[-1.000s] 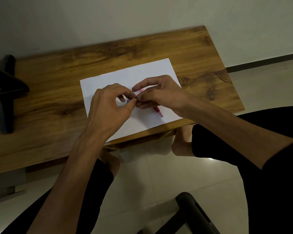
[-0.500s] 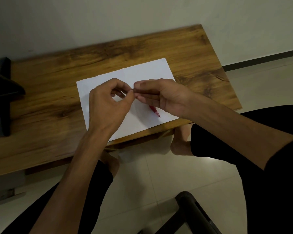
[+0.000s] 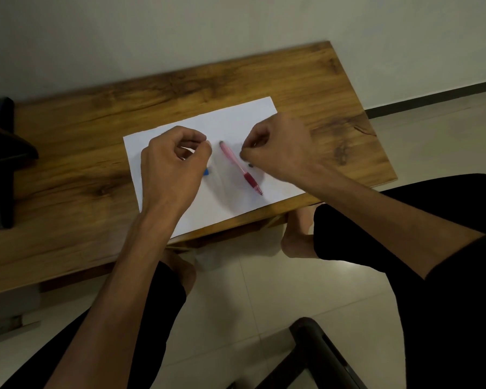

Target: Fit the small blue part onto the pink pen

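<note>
Pink pen (image 3: 240,167) lying free on paper (image 3: 230,119); left hand (image 3: 171,167), right hand (image 3: 278,147) curled either side (contents unclear); blue piece (image 3: 206,171) half hidden.

Pink pen (image 3: 240,167) between curled hands (image 3: 171,167)

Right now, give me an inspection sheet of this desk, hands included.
Surface: wooden table, white paper sheet near its front edge.
Job's things: pink pen lying on the sheet between the hands; small blue piece under the left hand.
Clutter: dark stand at the table's left end.
Hands: left hand and right hand curled, off the pen; contents unclear.
Cables: nothing seen.
Surroundings: pale wall, tiled floor, black chair frame.
</note>
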